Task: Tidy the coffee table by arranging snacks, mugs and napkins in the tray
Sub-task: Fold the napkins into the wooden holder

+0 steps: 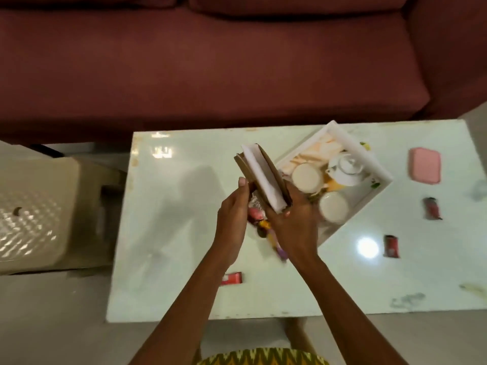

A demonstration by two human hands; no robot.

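Observation:
Both my hands hold a brown holder with white napkins [262,177] above the glass coffee table [184,233]. My left hand [233,219] grips its left side and my right hand [295,222] its lower right. Just to the right sits a white tray [379,169], turned at an angle, with a white teapot [345,168] and two white mugs [307,177] [333,206] in it. Colourful snack packets [263,227] lie under my hands, partly hidden. Red snack packets lie at the near left [232,278] and on the right [390,246] [432,208].
A pink case [424,165] lies on the table's far right. A maroon sofa [210,61] runs behind the table. A beige plastic stool [34,214] stands to the left on the floor. Pale smudged items lie at the table's right edge.

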